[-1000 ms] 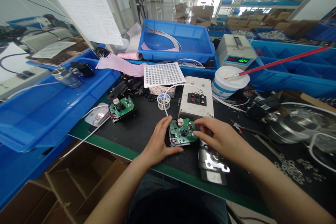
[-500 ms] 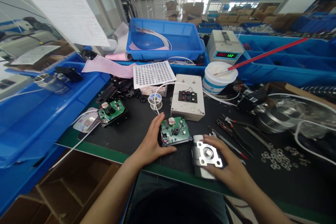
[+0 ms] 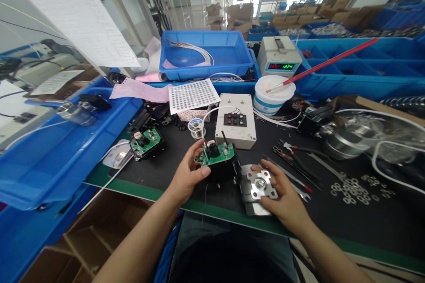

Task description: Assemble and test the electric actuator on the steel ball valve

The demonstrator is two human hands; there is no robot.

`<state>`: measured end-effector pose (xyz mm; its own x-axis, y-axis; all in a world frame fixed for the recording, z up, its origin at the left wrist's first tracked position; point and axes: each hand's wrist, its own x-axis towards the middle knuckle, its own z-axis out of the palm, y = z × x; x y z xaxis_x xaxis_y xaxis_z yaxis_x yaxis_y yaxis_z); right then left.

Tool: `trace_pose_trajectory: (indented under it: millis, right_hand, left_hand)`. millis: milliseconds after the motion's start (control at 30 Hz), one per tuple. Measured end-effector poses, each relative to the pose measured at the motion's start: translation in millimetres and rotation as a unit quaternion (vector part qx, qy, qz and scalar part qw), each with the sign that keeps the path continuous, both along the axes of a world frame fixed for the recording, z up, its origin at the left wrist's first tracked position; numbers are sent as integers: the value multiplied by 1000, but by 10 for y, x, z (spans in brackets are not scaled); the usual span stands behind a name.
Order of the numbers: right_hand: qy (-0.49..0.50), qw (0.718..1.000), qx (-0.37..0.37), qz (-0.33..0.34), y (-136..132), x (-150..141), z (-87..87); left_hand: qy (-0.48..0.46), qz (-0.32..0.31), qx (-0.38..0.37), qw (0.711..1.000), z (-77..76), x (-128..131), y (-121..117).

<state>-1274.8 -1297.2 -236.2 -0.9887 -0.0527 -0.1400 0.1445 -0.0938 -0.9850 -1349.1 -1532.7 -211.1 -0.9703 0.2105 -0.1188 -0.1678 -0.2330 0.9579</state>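
Observation:
My left hand [image 3: 190, 174] grips the left end of a green circuit board assembly [image 3: 217, 154], thumb in front and fingers behind. The board sits on a black housing, tilted so its dark underside faces me. Close by on the right, my right hand [image 3: 282, 194] is wrapped round a silver metal actuator body [image 3: 251, 205] with a square four-hole flange [image 3: 262, 184] facing up toward me. The two parts are very near each other; whether they touch I cannot tell. A second board assembly [image 3: 146, 141] stands on the mat at the left.
Behind my hands are a beige switch box [image 3: 236, 135], a solder spool [image 3: 196, 128] and a white tub [image 3: 272, 99] with a red brush across it. Pliers [image 3: 299, 147], an open-end wrench [image 3: 300, 192] and metal rings [image 3: 352, 190] lie right. A blue bin [image 3: 206, 70] stands at the back.
My left hand has raised and tipped the circuit board assembly, so its black side now shows. The actuator body in my right hand has turned and shifted slightly.

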Motion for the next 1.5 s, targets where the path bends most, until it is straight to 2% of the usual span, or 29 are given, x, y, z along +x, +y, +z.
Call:
trace_pose_trajectory:
  millis: [100,167,233,333,433,533,667,867,1133,1267,1367,1500]
  right_hand:
    - [3,999,-32,31,-170,-106,2]
    - [16,998,-46,47,-286,-194,4]
    - [32,997,-45,58,-371,-274,5]
    - [52,996,-33,67,-420,-351,-4]
    - [59,996,-21,69,-429,-381,-25]
    - [72,996,-17,57,-445,-398,-33]
    - [71,995,45,50,-447,-416,-21]
    - [80,994,53,42,-424,-430,-4]
    - [93,989,98,54,-450,-454,205]
    - [109,989,28,92,-322,-394,174]
    - [101,988,-7,117,-200,-364,135]
    - [144,983,-43,103,-129,-391,174]
  left_hand:
    - [-79,14,98,992,236,-29,61]
    - [-115,24,119,986,338,-71,91]
    - [-126,33,118,984,367,-104,108]
    - [-76,31,68,994,304,-115,112]
    - [52,36,-11,998,210,-89,97]
    - [159,14,-80,984,164,-61,78]
    - [244,-37,-126,961,150,-50,43]
    - [293,-99,-157,938,125,-53,-20]
    - [318,-143,-222,910,201,-46,-19]
    - [341,-158,-266,888,249,-70,-50]
    - [333,-157,-263,892,214,-71,-65]
    - [317,-150,-253,902,149,-42,-39]
